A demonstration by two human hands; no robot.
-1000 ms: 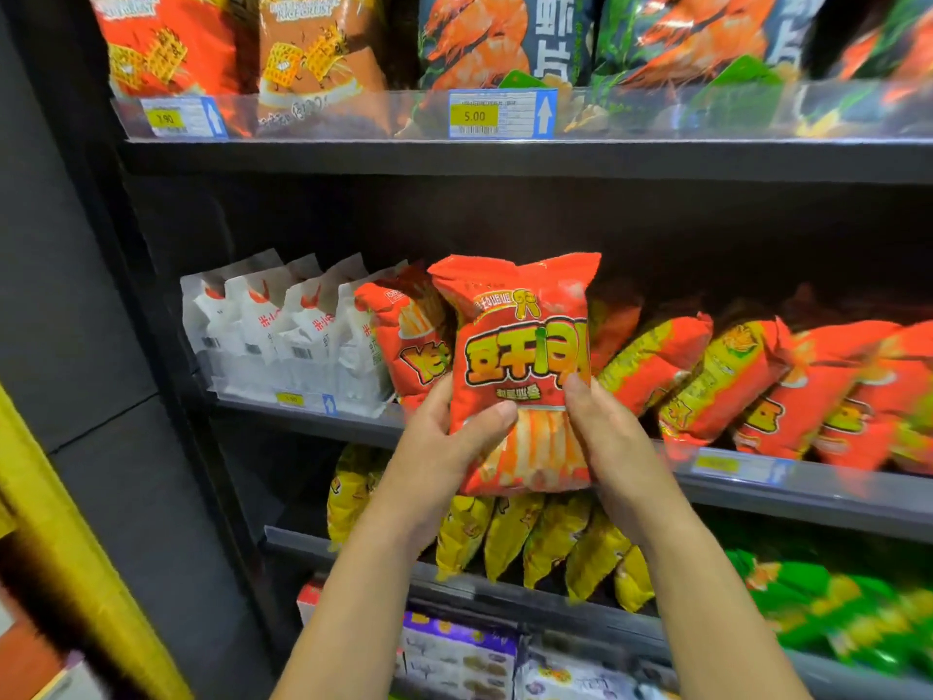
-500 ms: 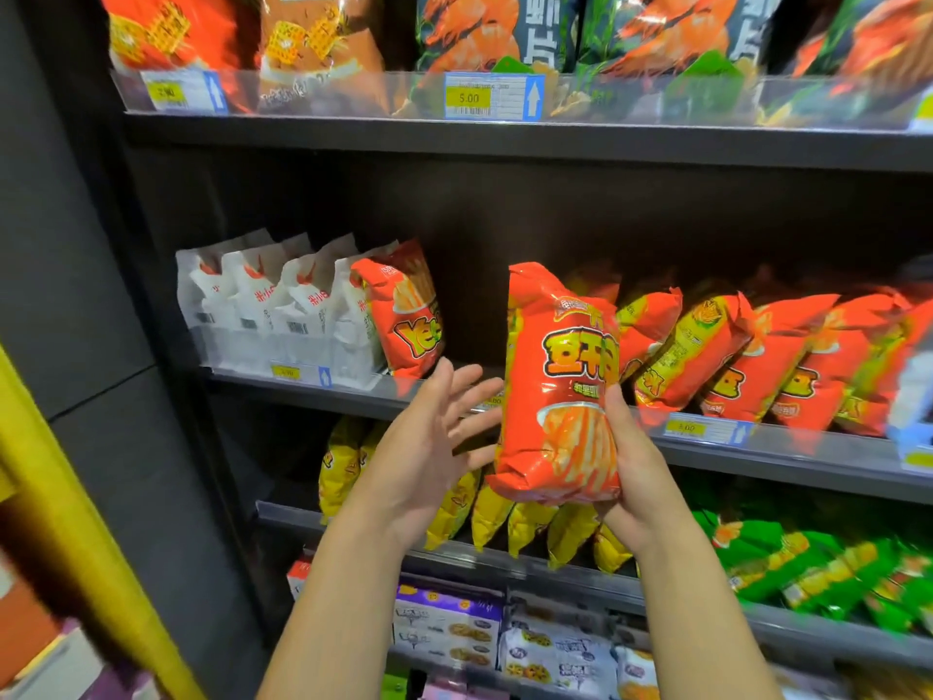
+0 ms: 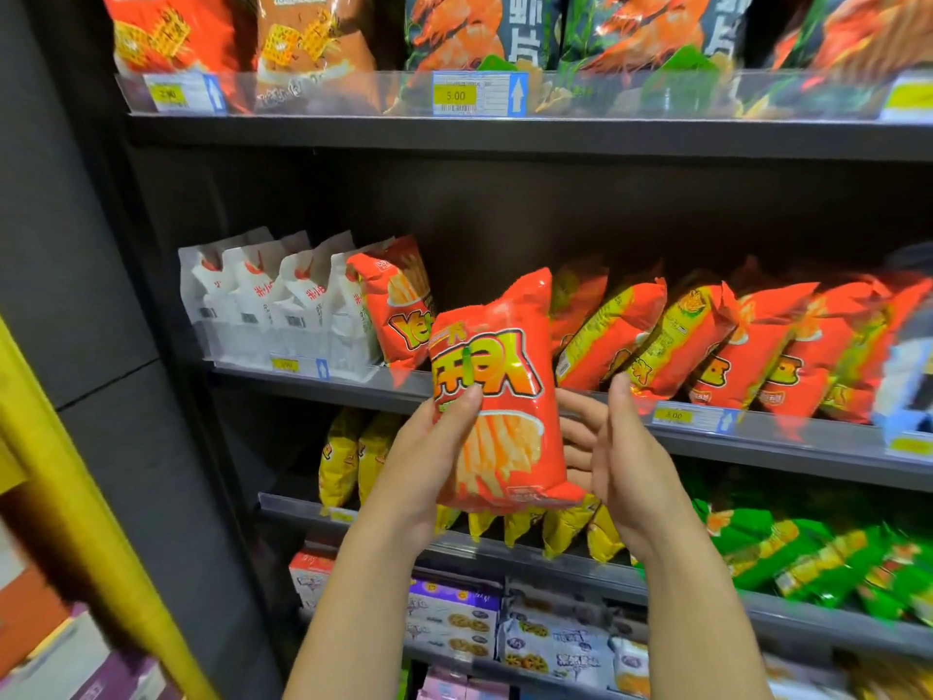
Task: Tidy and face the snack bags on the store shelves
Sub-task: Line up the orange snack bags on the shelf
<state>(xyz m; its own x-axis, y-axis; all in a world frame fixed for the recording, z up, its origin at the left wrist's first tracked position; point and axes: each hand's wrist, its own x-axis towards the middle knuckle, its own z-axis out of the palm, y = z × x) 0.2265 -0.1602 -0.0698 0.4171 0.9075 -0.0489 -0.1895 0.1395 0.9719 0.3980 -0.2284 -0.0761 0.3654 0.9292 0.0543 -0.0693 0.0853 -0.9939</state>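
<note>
One orange-red foil bag printed with fries (image 3: 497, 396) is being held upright, front face outward, in the air just ahead of the front edge of the grey metal middle shelf (image 3: 818, 444). It is not resting on anything. The left hand (image 3: 424, 462) is gripping its lower left side, with the thumb pressing on the front panel and the fingers hidden behind. The right hand (image 3: 626, 462) is lying open at the bag's right edge, its fingers reaching flat behind the bag and its thumb standing clear.

Assessment: the step in hand is facing and reshelving this one bag. A gap is showing on the middle shelf directly behind it, between a single upright orange fries-printed bag (image 3: 399, 315) and a row of orange-and-yellow bags (image 3: 681, 341) that are leaning sideways. The next move is calling for the bag to go into that gap, base down and label outward, without toppling its neighbours.

Count, middle shelf:
- Four white bags (image 3: 262, 305) at the left end.
- One upright orange bag.
- At least five leaning bags; the right end is too blurred to count.

In hand: one bag.
</note>
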